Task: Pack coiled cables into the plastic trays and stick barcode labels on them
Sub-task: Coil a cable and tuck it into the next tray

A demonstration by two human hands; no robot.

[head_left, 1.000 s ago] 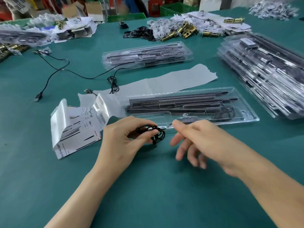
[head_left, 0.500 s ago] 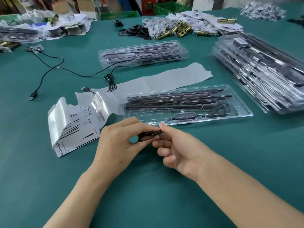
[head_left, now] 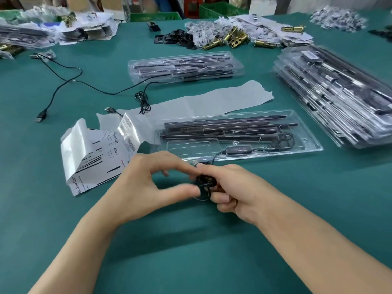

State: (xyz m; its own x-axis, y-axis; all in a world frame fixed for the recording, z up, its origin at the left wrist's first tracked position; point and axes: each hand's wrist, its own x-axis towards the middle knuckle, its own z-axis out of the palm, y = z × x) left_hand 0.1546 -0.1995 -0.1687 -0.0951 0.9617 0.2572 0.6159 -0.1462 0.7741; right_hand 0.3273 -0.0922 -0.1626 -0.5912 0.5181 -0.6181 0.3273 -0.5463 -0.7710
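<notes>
This is a packing workshop. A big green table [head_left: 191,251] is full of work stuff. The left hand [head_left: 140,187] and right hand [head_left: 241,196] hold a cable [head_left: 204,183]. Just past them is a clear tray [head_left: 307,144] with dark rods [head_left: 222,122] inside. Further past it lies another full tray [head_left: 184,66]. Off to the right of the right hand sits a tall stack of trays [head_left: 339,96]. Left of the left hand lie label sheets [head_left: 93,158]. Far beyond the hands are heaps of brass parts [head_left: 233,39] and green crates [head_left: 218,9].

I see the black coiled cable [head_left: 204,183] pinched between left hand [head_left: 146,187] and right hand [head_left: 239,194], just before the clear plastic tray [head_left: 188,145] lying flat; barcode labels [head_left: 127,125] lie left of it.
</notes>
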